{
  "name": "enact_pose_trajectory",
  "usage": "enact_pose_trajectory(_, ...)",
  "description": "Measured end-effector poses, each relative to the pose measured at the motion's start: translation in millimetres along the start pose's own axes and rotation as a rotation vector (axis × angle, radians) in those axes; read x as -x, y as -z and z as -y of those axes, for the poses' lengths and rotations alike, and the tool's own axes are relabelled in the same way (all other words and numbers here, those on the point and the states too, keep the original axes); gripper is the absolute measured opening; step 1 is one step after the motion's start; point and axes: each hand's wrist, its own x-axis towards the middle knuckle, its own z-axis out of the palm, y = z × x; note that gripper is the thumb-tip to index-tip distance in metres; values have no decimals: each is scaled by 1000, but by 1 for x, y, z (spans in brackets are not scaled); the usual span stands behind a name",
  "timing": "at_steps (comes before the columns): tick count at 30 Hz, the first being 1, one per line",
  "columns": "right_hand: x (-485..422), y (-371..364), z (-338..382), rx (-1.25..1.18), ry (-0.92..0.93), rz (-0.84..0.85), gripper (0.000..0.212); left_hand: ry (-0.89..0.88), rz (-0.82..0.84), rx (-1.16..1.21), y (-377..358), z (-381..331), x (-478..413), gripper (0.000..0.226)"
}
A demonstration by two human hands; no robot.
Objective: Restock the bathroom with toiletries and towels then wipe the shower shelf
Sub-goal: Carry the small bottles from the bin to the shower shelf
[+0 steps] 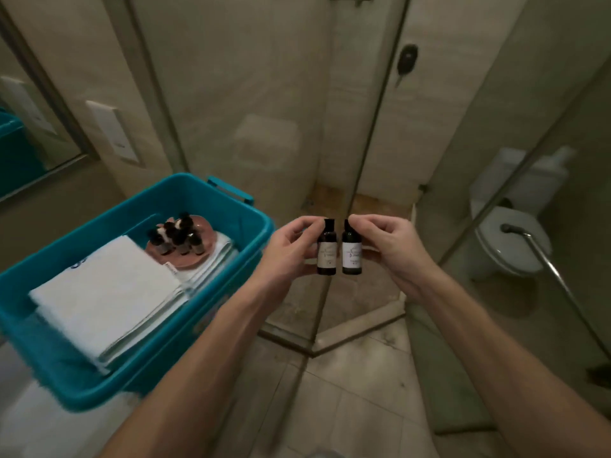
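Head view: both arms reach toward 12 o'clock. The left hand [291,246] pinches the left bottle [326,250] between thumb and curled fingers, and the right hand [386,246] holds the right bottle [351,252] the same way. The two small dark bottles stand upright, side by side and almost touching, in mid-air in front of the glass shower door [264,110].

Risks, as I judge them:
- Each bottle is held only by the fingertips, above the tiled floor [357,391]. A loosened pinch would likely drop one onto hard tile.
- The glass pane is clear and hard to see, so a bottle or a knuckle could knock against it on the way in.
- At 9 o'clock the blue basket [99,385] holds folded white towels [105,292]. A pink plate [185,264] crowded with spare bottles [175,236] lies on them, and a nudge from the left forearm could tip those bottles over.

Hard to make out:
- The bottle labels are too blurred to read, so the contents are unknown.
- No shower shelf can be picked out through the glass.
- A metal fitting at 12 o'clock is cut off by the top edge.
- What the basket stands on is smeared.
- The toilet [509,246] at 3 o'clock shows only dimly behind glass.
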Motion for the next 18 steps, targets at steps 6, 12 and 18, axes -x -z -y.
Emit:
enact_pose_trajectory(6, 17, 109, -18, 3, -47, -139, 24, 45, 10, 47, -121, 44, -27, 28)
enact_pose_trajectory(12, 17, 206, -42, 23, -149, -278, 26, 101, 16, 15, -222, 86, -54, 22)
enact_pose_trajectory(18, -3, 268, -64, 65, -265, -302, 28, 239, 26, -6, -271, 114, -88, 25)
